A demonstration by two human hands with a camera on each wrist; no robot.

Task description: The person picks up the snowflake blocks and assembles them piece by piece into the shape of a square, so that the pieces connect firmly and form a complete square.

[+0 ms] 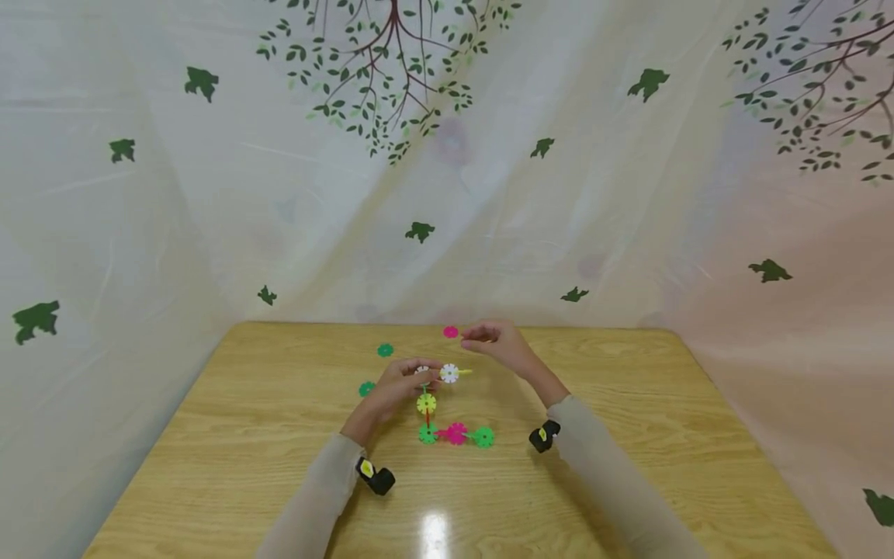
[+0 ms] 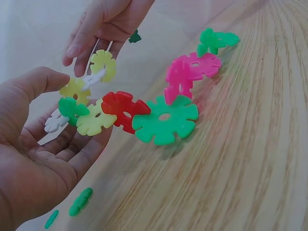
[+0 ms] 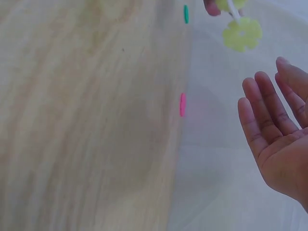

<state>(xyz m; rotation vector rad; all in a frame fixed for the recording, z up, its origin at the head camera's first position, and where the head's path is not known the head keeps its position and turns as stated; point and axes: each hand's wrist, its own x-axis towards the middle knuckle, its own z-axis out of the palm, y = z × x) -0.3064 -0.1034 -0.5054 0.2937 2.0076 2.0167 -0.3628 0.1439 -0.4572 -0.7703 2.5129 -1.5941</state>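
Note:
My left hand [image 1: 391,390] holds a chain of notched plastic flower discs near its upper end. In the left wrist view the thumb rests on a yellow disc [image 2: 76,90], with the other fingers behind. From there the chain runs through a red disc [image 2: 126,112] and a large green disc [image 2: 166,120] to pink and green ones. A white disc [image 1: 450,373] with a yellow one sticks out to the right of this hand. My right hand [image 1: 504,348] hovers empty beyond that end, fingers slightly bent and apart from the discs. A loose pink disc [image 1: 450,332] lies just left of its fingertips.
Two loose green discs, one farther back [image 1: 386,350] and one [image 1: 366,388] beside the left hand, lie on the wooden table [image 1: 244,450]. Behind the table hangs a pale curtain [image 1: 314,210] with printed leaves and birds. Each wrist wears a small black camera [image 1: 377,477].

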